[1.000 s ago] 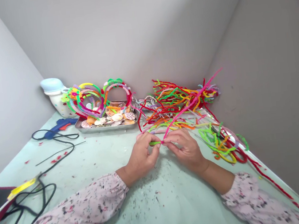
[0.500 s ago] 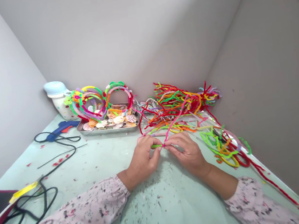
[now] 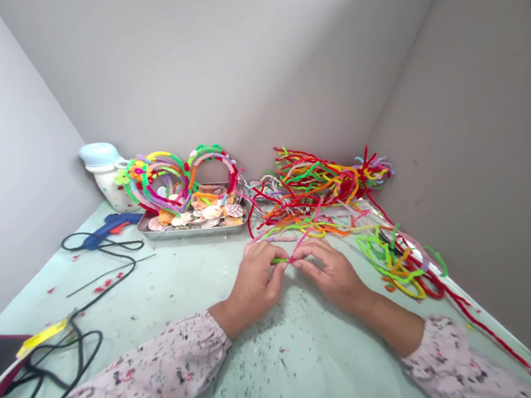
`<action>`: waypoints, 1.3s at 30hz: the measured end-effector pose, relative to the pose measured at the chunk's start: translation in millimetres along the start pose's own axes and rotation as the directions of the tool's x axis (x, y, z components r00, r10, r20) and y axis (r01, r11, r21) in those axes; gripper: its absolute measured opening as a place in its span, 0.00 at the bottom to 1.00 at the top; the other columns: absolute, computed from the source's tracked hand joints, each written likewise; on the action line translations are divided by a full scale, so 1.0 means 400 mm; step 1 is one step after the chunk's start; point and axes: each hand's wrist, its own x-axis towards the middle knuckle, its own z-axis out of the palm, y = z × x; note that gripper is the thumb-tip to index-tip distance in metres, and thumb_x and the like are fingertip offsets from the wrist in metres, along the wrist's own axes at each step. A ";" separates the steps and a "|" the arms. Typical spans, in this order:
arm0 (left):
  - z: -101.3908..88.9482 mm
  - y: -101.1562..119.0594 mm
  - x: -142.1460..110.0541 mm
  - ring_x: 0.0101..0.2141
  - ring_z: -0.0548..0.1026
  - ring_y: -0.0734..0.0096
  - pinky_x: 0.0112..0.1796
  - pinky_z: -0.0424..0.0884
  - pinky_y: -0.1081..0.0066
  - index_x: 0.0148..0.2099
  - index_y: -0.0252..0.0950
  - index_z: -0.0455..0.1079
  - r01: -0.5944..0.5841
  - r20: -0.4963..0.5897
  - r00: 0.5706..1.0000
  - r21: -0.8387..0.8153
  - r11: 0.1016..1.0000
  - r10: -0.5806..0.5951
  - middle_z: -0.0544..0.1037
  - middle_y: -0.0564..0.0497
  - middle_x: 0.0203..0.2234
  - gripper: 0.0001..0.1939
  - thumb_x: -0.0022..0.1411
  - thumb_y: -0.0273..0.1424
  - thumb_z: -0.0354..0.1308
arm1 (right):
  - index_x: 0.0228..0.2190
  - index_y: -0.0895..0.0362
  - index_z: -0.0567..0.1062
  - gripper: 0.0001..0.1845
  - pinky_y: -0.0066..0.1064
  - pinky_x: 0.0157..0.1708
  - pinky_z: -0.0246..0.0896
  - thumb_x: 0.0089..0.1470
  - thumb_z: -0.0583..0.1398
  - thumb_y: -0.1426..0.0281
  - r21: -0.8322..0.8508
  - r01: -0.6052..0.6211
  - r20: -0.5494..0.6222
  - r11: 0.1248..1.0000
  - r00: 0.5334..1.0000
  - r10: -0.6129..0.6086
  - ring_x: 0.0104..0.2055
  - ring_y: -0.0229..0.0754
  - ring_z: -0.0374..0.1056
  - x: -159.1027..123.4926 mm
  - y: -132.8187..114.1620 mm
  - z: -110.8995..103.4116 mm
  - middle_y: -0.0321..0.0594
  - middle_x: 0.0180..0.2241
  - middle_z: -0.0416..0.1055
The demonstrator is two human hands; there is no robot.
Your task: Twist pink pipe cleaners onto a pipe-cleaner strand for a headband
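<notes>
My left hand (image 3: 262, 276) pinches a short green pipe cleaner (image 3: 279, 260) between thumb and forefinger, just above the table. At its right end a pink pipe cleaner (image 3: 303, 236) is wound into a small knot. My right hand (image 3: 330, 270) has thumb and forefinger closed on the pink one close to that knot. The pink tail slants up and back, away from my fingers. Both hands almost meet at the fingertips, and part of what they grip is hidden behind the fingers.
Behind my hands lies a big heap of coloured pipe cleaners (image 3: 321, 178). A metal tray (image 3: 194, 232) of shells carries decorated headbands (image 3: 160, 180). A blue glue gun (image 3: 108, 231) with a black cord and a lidded white container (image 3: 109, 180) stand left. Looped pipe cleaners (image 3: 396, 263) lie right.
The free tail of the pink pipe cleaner has swung lower and looks shorter above my fingers. My left hand stays nearly still; the right fingers have shifted slightly around the knot.
</notes>
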 end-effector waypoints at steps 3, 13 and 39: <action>0.000 0.000 0.001 0.37 0.68 0.65 0.44 0.62 0.63 0.37 0.36 0.66 -0.013 0.011 1.000 0.018 1.000 0.013 0.71 0.49 0.32 0.05 0.61 0.26 0.49 | 0.32 0.53 0.73 0.04 0.35 0.40 0.63 0.55 0.58 0.68 0.017 -0.037 0.038 0.999 0.999 0.036 0.39 0.42 0.68 0.001 -0.003 -0.002 0.36 0.32 0.73; -0.001 0.004 0.004 0.37 0.68 0.66 0.44 0.61 0.64 0.38 0.36 0.65 -0.013 -0.006 1.000 0.013 1.000 0.013 0.71 0.50 0.32 0.05 0.61 0.24 0.49 | 0.32 0.52 0.73 0.03 0.36 0.41 0.63 0.53 0.61 0.67 -0.008 0.018 -0.070 1.000 0.997 -0.019 0.39 0.42 0.67 -0.002 0.008 0.006 0.36 0.32 0.72; 0.004 -0.002 0.000 0.39 0.67 0.65 0.44 0.59 0.63 0.39 0.35 0.65 -0.077 0.031 0.997 0.121 0.990 0.074 0.70 0.50 0.32 0.05 0.61 0.24 0.49 | 0.31 0.54 0.73 0.04 0.34 0.42 0.59 0.55 0.58 0.67 0.106 -0.100 0.129 0.989 0.988 0.086 0.38 0.41 0.66 0.003 0.000 -0.008 0.36 0.31 0.71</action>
